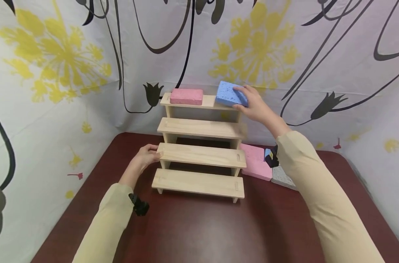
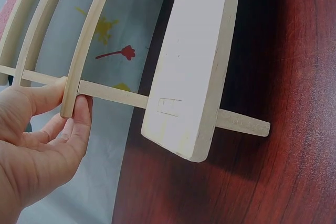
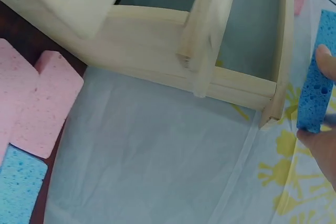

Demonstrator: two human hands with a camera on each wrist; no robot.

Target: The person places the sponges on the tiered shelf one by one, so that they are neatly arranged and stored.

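A stepped wooden rack point(image 1: 202, 155) with several shelves stands on the dark red table. My left hand point(image 1: 146, 156) pinches the left end of its second shelf from the bottom; in the left wrist view the thumb lies on one face of that shelf point(image 2: 79, 66) and the fingers on the other. At the right end of the top shelf, my right hand point(image 1: 253, 104) grips a blue sponge point(image 1: 229, 94) by its right side. A gap shows between this sponge point(image 3: 316, 77) and the shelf in the right wrist view. A pink sponge point(image 1: 186, 96) lies on the top shelf's left end.
Right of the rack, pink sponges point(image 1: 256, 168), a grey block point(image 1: 282, 178) and a partly hidden blue sponge point(image 3: 21, 182) lie on the table point(image 1: 199, 226). A patterned cloth point(image 1: 146, 44) hangs close behind the rack and along both sides.
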